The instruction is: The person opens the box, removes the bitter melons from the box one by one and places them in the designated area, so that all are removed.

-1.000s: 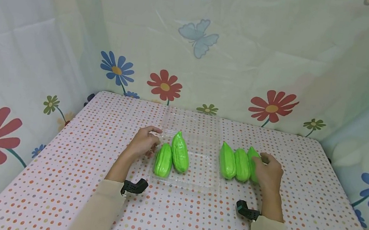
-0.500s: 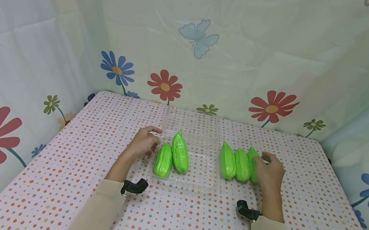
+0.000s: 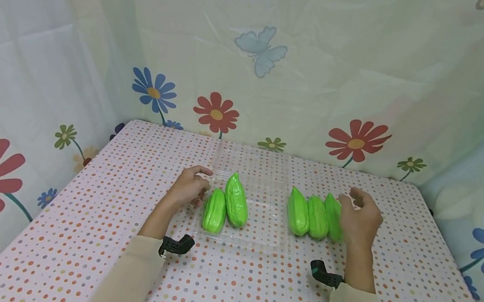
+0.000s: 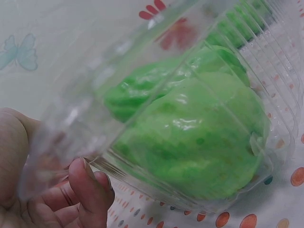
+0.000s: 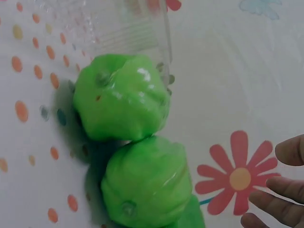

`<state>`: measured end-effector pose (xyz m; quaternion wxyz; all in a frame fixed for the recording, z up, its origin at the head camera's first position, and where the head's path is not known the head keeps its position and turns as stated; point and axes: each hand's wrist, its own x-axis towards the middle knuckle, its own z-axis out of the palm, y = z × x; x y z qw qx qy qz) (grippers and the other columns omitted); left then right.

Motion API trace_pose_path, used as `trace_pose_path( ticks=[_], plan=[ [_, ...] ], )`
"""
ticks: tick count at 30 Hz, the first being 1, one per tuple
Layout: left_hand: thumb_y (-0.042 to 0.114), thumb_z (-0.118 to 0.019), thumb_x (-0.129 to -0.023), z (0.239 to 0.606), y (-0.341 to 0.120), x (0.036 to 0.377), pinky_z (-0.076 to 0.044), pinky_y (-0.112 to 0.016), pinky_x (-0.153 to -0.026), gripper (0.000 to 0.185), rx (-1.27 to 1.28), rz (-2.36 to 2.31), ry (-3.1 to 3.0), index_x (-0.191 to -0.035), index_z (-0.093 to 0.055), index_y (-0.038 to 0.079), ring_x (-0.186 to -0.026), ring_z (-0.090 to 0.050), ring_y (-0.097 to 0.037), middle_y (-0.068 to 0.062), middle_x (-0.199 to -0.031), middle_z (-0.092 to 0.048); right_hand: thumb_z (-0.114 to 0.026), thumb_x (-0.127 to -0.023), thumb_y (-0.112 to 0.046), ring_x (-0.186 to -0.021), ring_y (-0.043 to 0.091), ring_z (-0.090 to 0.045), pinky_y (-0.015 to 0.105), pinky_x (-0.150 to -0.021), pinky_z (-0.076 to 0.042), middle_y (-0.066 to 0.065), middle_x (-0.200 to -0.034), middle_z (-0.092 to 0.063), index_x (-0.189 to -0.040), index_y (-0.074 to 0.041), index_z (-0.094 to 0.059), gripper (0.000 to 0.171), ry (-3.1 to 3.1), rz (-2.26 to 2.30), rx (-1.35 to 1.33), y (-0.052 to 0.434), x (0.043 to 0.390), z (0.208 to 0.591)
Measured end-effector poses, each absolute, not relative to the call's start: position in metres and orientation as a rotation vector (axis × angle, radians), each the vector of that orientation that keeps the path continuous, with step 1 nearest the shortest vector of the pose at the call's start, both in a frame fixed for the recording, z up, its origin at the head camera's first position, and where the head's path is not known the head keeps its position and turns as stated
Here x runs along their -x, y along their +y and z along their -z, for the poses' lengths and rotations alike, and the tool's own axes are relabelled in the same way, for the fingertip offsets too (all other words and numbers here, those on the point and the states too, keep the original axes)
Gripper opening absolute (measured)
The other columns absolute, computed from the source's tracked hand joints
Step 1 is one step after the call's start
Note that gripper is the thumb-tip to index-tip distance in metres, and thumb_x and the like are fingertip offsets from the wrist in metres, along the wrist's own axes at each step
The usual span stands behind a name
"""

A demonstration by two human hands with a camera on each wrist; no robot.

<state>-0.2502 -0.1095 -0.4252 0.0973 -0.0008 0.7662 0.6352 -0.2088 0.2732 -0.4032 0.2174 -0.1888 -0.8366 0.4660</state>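
Beside our right hand [image 3: 360, 219], fingers loose and holding nothing, lie three bright green, ridged plastic gourds [image 3: 315, 216] in a row on the table. They look light, stiff and glossy, best gripped around the middle. Our left hand [image 3: 187, 190] pinches the clear plastic tray [image 3: 259, 225] holding two more gourds [image 3: 227, 205]. Dotted tablecloth [image 3: 73, 230], flowered curtain walls [image 3: 355, 136].

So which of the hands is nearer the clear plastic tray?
Left. The left hand grips the clear plastic tray at its left edge; the right hand is off to its right, beside the three loose green gourds.
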Motion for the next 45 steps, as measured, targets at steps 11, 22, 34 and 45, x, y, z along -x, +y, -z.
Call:
trace_pose_path(
  ticks=[11, 22, 34, 45],
  plan=[
    [0.007, -0.053, -0.09, 0.424, -0.109, 0.25, -0.051, -0.032, -0.048, 0.048, 0.01, -1.884, 2.267, -0.139, -0.055, 0.003, -0.058, -0.055, -0.021, -0.016, -0.08, -0.058, -0.058, -0.1, -0.028, -0.126, 0.029, -0.053, 0.046, -0.1, -0.043, 0.014, -0.134, -0.063, -0.135, -0.004, -0.062, 0.042, -2.305, -1.351, 0.44, 0.247, 0.204, 0.384],
    [0.006, -0.053, -0.09, 0.425, -0.109, 0.25, -0.049, -0.031, -0.046, 0.048, 0.007, -1.893, 2.254, -0.138, -0.055, 0.003, -0.056, -0.053, -0.02, -0.014, -0.077, -0.056, -0.06, -0.1, -0.026, -0.123, 0.027, -0.056, 0.042, -0.096, -0.047, 0.012, -0.131, -0.065, -0.132, -0.006, -0.065, 0.039, -2.309, -1.369, 0.322, 0.221, 0.194, 0.367],
    [0.006, -0.053, -0.088, 0.422, -0.109, 0.249, -0.05, -0.03, -0.047, 0.05, 0.013, -1.888, 2.255, -0.139, -0.055, 0.003, -0.055, -0.053, -0.018, -0.014, -0.077, -0.056, -0.062, -0.099, -0.024, -0.113, 0.033, -0.061, 0.039, -0.087, -0.048, 0.015, -0.129, -0.064, -0.131, -0.005, -0.065, 0.037, -2.357, -1.381, 0.211, 0.204, 0.189, 0.362],
    [0.005, -0.053, -0.089, 0.422, -0.108, 0.25, -0.049, -0.03, -0.046, 0.05, 0.019, -1.899, 2.247, -0.139, -0.055, 0.003, -0.056, -0.053, -0.02, -0.014, -0.078, -0.057, -0.064, -0.098, -0.021, -0.118, 0.035, -0.058, 0.049, -0.096, -0.051, 0.015, -0.132, -0.062, -0.134, -0.004, -0.061, 0.04, -2.475, -1.412, 0.031, 0.176, 0.192, 0.373]
  ],
)
